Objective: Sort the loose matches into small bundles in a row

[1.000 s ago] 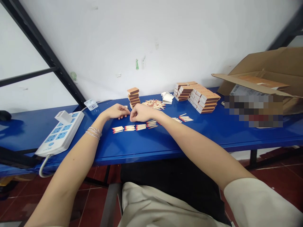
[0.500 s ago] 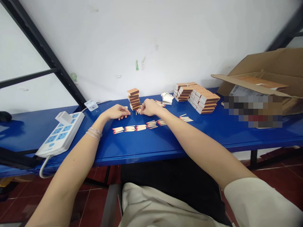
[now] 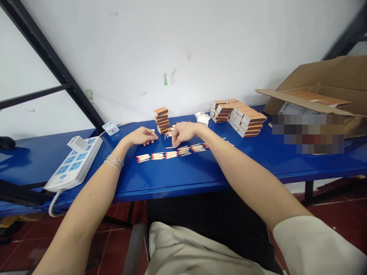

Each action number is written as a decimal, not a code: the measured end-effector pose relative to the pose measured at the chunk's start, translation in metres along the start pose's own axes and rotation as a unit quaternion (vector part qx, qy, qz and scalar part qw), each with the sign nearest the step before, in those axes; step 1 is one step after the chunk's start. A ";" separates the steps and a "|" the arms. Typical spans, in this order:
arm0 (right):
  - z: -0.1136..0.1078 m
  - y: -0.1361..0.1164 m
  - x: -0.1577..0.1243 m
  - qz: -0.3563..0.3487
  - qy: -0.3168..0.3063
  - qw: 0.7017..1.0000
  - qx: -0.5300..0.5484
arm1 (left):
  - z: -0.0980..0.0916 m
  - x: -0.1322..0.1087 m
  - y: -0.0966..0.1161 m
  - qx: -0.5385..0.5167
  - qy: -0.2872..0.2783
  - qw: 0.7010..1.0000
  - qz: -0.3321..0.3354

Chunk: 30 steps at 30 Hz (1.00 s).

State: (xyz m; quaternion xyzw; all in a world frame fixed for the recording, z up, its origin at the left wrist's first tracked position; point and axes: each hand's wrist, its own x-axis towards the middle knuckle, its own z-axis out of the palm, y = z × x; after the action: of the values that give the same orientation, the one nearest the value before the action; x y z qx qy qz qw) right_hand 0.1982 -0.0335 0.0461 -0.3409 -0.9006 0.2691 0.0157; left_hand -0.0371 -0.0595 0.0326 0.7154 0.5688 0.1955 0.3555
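My right hand (image 3: 183, 133) pinches a red-tipped match (image 3: 168, 148) between thumb and fingertips, just above the row of match bundles. Several small bundles of matches (image 3: 171, 154) lie side by side in that row, most with their red heads to the left. Behind the hand is a loose pile of matches (image 3: 170, 131), partly hidden by it. My left hand (image 3: 143, 136) rests on the table, loosely curled with its fingers apart and no object visible in it. A small white edge (image 3: 153, 130) shows behind its fingers. Between the hands, farther back, stands a stack of matchboxes (image 3: 162, 120).
White matchbox trays (image 3: 202, 118) sit near the wall. To their right are stacked matchboxes (image 3: 243, 116) and an open cardboard box (image 3: 309, 88). A power strip (image 3: 76, 162) with a plugged-in adapter lies at left on the blue table (image 3: 172, 179).
My right hand has moved from the loose pile toward me and slightly right, with a match now showing in its fingertips. The left hand has stayed in place.
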 end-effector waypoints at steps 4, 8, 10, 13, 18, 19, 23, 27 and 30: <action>0.000 -0.002 -0.001 -0.005 -0.021 1.000 -0.013 | 0.001 -0.002 0.003 -0.002 0.004 1.000 -0.002; 0.001 -0.002 -0.001 -0.011 0.015 1.000 0.011 | 0.001 0.000 0.001 -0.008 0.000 1.000 0.002; 0.004 -0.001 0.002 0.004 0.093 0.995 0.023 | 0.000 0.001 -0.001 -0.009 -0.006 1.000 0.004; 0.015 0.000 0.011 0.035 0.207 0.978 0.006 | 0.000 0.002 -0.003 -0.007 -0.006 1.000 0.005; 0.036 -0.004 0.030 0.055 0.250 0.965 -0.051 | 0.000 0.002 -0.002 -0.006 -0.008 1.000 0.004; 0.038 -0.006 0.032 0.060 0.250 0.965 -0.060 | 0.000 0.001 -0.002 -0.006 -0.007 1.000 0.002; 0.041 -0.013 0.033 0.087 0.251 0.960 -0.094 | 0.001 0.001 0.000 -0.008 -0.008 1.000 0.003; 0.037 -0.013 0.027 0.092 0.237 0.962 -0.101 | 0.001 0.001 0.000 -0.007 -0.008 1.000 0.003; 0.033 -0.007 0.025 0.048 0.211 0.973 -0.083 | 0.001 0.000 0.001 -0.003 -0.004 1.000 -0.002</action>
State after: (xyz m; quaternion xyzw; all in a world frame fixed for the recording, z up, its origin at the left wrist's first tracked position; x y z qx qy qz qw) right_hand 0.1673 -0.0381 0.0174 -0.4326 -0.8789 0.1159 0.1642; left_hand -0.0356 -0.0602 0.0327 0.7142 0.5681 0.1939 0.3600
